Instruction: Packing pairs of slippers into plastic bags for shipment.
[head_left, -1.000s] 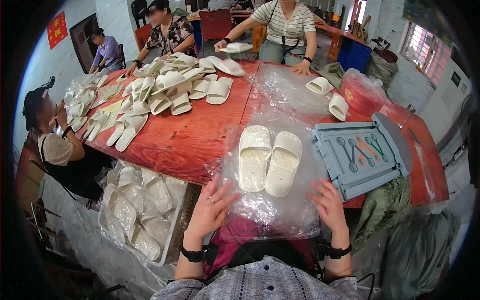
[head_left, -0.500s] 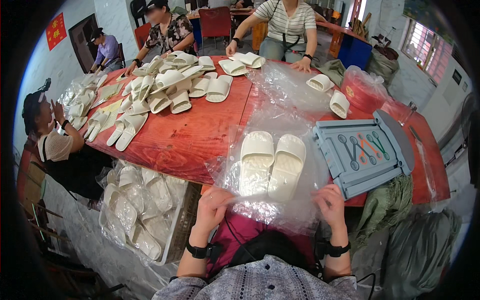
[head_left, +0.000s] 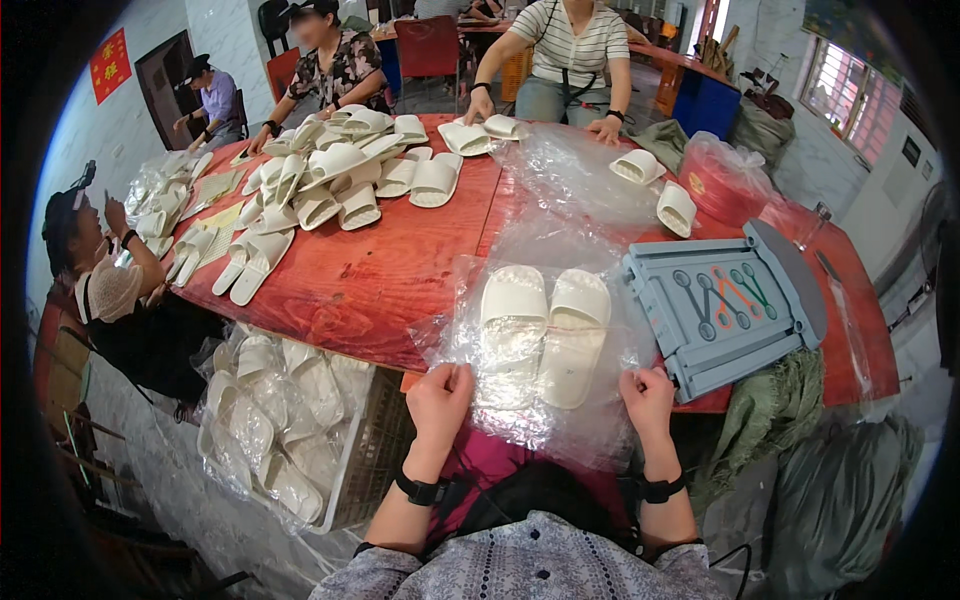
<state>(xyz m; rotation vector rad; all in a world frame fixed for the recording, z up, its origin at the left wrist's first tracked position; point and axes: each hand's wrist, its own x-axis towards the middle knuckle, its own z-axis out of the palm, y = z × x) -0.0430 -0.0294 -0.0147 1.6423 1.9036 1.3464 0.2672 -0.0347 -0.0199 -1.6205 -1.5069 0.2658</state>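
A pair of cream slippers (head_left: 575, 365) lies side by side in a clear plastic bag (head_left: 585, 430) at the near edge of the red table, open toes pointing away from me. My left hand (head_left: 440, 402) pinches the bag's edge to the left of the slippers, and my right hand (head_left: 648, 402) pinches it on the right. Between my hands a layer of film lies across the heel halves of both slippers. To the right of the bag is a grey-blue folding plastic stool (head_left: 715, 300) with coloured shapes on top.
Loose slippers (head_left: 340, 160) are heaped on the red table (head_left: 400, 280) at the far left. A crate (head_left: 370, 470) of bagged slippers stands below its left edge. Two single slippers (head_left: 676, 208) and a red bundle in plastic (head_left: 725, 180) lie beyond the stool. Several people sit around the table.
Both hands have moved the near bag edge up and over the slippers' heels, laying film across them. A person across the table has shifted a pair of slippers slightly.
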